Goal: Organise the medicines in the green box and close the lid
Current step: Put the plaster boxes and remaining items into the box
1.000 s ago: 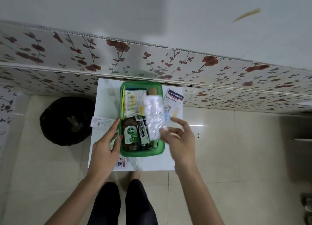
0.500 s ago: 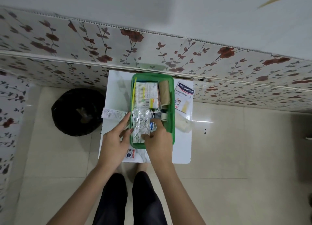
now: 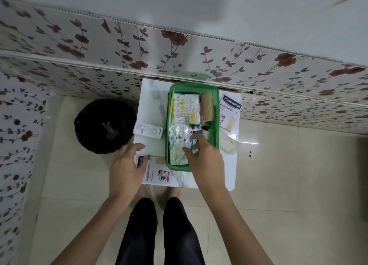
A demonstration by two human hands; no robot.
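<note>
The green box (image 3: 216, 125) sits on the white bench (image 3: 151, 97) by the flowered wall, approx. mid-bench, and it's already fairly full: a pack of cotton buds (image 3: 180, 107) and a brown roll (image 3: 207, 109) at the far end, silver blister strips (image 3: 178, 145) laid flat on the near half. The right hand (image 3: 205, 161) is inside the box w/ fingers (image 3: 199, 138) bent onto the strips and some small packs beside them; can't tell if it grips anything or just presses. The left hand (image 3: 127, 169) is over the bench's near-left corner, fingers spread loose, empty, touching a plaster pack (image 3: 157, 174). Left to go, as I judge it: that pack, a small white carton (image 3: 147, 130) left of the box, a Hansaplast pack (image 3: 230, 113) and a white wad (image 3: 229, 145) on the right. Lid isn't on; I see no lid for sure. Roughly halfway.
</note>
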